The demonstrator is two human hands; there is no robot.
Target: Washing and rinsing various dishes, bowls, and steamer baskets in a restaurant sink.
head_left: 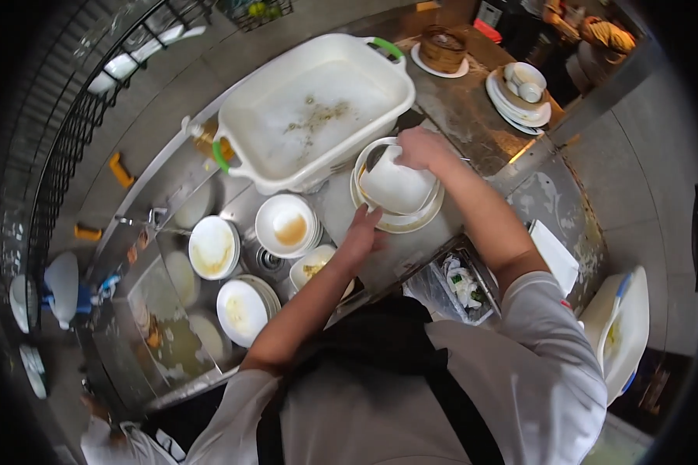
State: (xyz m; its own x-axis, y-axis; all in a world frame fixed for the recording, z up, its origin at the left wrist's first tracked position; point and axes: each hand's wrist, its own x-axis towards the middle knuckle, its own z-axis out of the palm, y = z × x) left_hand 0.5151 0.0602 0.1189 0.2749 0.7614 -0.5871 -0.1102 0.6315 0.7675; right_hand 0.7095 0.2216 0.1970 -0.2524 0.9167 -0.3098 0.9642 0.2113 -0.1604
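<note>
Centre of frame: right hand (419, 149) clamped on white bowl (399, 187); left hand (360, 236) by plate (416, 224), can't tell grip. Bowl likely stiff, breakable, slippery; rim best hold.

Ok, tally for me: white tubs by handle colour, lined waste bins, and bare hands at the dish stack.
Green-handled white tub: 1
Blue-handled white tub: 1
Lined waste bin: 1
Bare hands at the dish stack: 2, left hand and right hand
Total: 5
</note>
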